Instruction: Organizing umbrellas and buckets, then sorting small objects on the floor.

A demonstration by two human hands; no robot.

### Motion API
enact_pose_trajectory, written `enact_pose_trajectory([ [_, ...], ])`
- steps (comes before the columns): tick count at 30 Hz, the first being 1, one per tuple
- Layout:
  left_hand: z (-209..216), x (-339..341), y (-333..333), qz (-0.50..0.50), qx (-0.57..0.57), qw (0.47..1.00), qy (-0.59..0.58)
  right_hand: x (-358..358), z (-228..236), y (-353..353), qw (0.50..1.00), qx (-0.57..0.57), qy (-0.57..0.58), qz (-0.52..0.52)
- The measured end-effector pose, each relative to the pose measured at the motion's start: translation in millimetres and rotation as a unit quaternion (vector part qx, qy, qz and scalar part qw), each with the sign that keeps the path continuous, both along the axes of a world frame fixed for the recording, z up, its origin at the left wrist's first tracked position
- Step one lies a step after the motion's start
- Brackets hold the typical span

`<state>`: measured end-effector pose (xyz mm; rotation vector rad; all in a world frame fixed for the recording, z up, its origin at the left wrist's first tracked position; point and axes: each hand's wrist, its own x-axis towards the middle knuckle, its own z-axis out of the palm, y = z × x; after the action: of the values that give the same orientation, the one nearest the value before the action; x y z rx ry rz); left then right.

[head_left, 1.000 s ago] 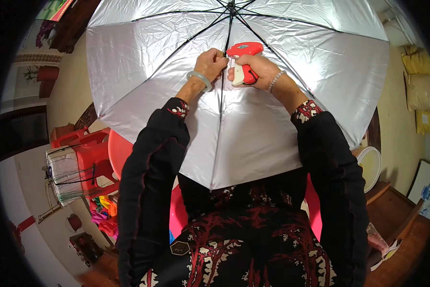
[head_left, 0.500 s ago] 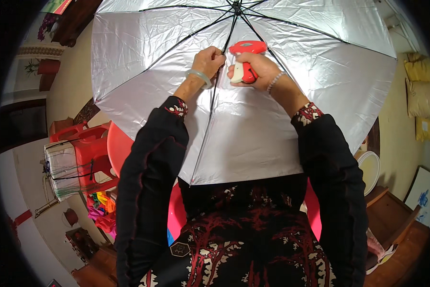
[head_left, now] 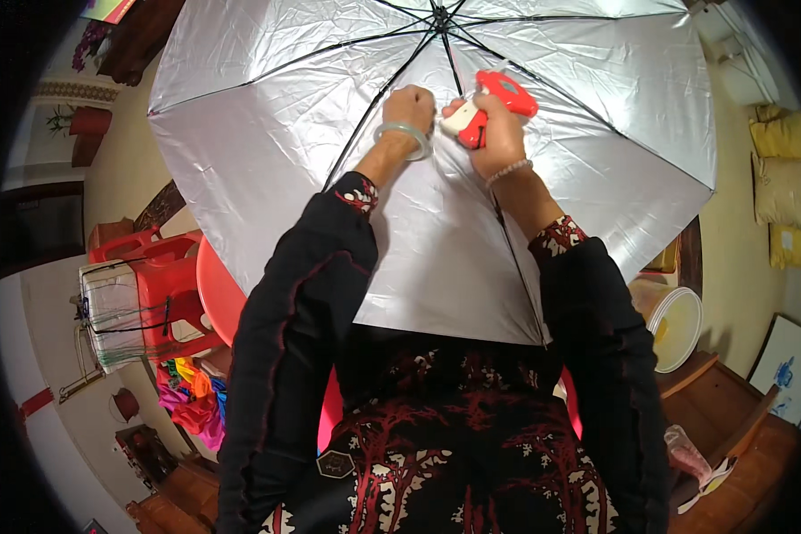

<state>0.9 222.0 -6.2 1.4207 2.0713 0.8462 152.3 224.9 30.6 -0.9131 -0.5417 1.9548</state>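
An open umbrella [head_left: 454, 276] fills the space before me, its silvery inner side facing up and its black ribs meeting at a hub [head_left: 440, 18] at the top. My right hand [head_left: 501, 133] grips a red and cream pistol-shaped handheld tool [head_left: 507, 93] with a black part near its handle; its exact kind is unclear. Beside it, to the left, my left hand [head_left: 408, 111] is closed over the silver fabric, and whatever it may hold is hidden. One rib runs down behind the left wrist, another between and below the hands.
Red plastic stools [head_left: 173, 303] carrying a strapped white box [head_left: 113, 307] stand at left, above bright coloured cloth [head_left: 200, 405]. On the right are a pale bucket [head_left: 672, 325], brown wooden furniture [head_left: 712, 409] and yellow sacks [head_left: 783, 191] by the wall.
The umbrella has turned clockwise, bringing another rib between my hands. My left hand has shifted right off the earlier rib. The right hand has moved slightly right and tilted the tool.
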Motion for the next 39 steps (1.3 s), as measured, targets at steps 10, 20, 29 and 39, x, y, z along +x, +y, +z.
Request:
enact_pose_trajectory([
  [10,1.7,44.4,-3.3,-0.027,0.036,0.994,0.104,41.1,-3.7,23.5,0.997,-0.012,-0.009,0.069],
  [20,-8.9,-33.2,-27.9,-0.004,0.012,0.991,-0.135,-16.5,-12.5,-17.1,0.988,-0.022,-0.054,0.143],
  [29,-14.3,-27.9,-37.2,0.047,0.043,0.959,-0.277,-30.0,-13.2,-23.6,0.986,-0.029,-0.006,0.164],
  [39,-7.9,-23.2,-39.4,0.024,0.051,0.967,-0.249,-30.0,-11.8,-8.6,0.975,-0.055,-0.024,0.215],
])
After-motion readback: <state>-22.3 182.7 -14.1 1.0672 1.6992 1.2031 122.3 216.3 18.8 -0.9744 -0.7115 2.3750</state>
